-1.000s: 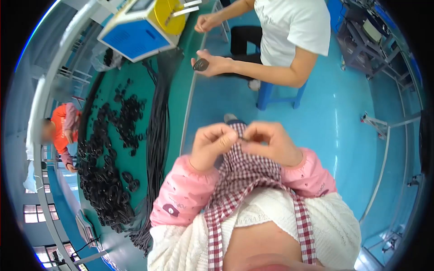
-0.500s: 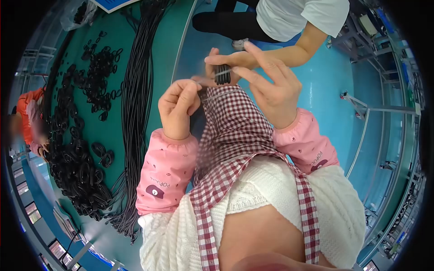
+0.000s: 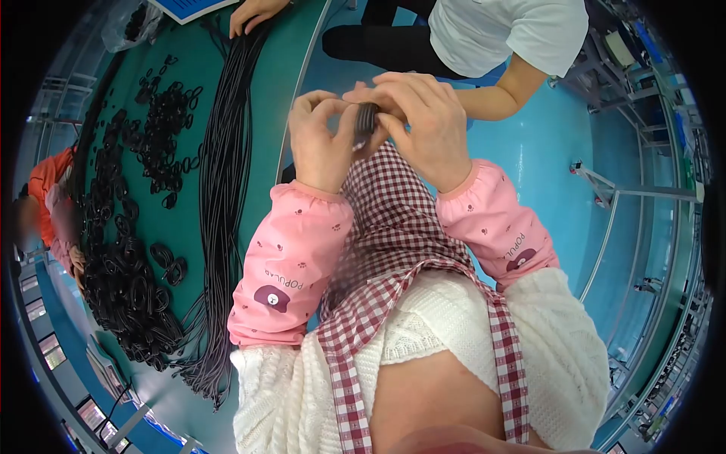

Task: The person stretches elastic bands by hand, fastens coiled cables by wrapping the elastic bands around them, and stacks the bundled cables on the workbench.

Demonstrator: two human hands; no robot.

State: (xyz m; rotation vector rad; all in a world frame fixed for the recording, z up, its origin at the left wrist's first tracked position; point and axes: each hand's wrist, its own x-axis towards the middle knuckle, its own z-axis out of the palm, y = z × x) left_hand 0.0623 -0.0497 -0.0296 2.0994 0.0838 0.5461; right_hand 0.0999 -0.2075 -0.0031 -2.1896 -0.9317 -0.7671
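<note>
A coiled bundle of black cable is between my two hands, above the checked apron on my lap. My left hand has its thumb and fingers closed at the coil's left side. From the right, my right hand has its thumb and bent fingers closed around the coil's other side. A co-worker's hand is just behind the coil, mostly hidden by mine. What lies between my fingertips besides the coil is too small to tell.
Long black cables lie along the green table, with a co-worker's other hand on their far end. Many coiled cables are heaped at the left. Another person in orange stands beyond the table. Metal frames stand at the right.
My hands were apart and have come together around the coil, the right one closing its spread fingers. The co-worker's other hand has appeared on the long cables. Earlier the view also tilted down.
</note>
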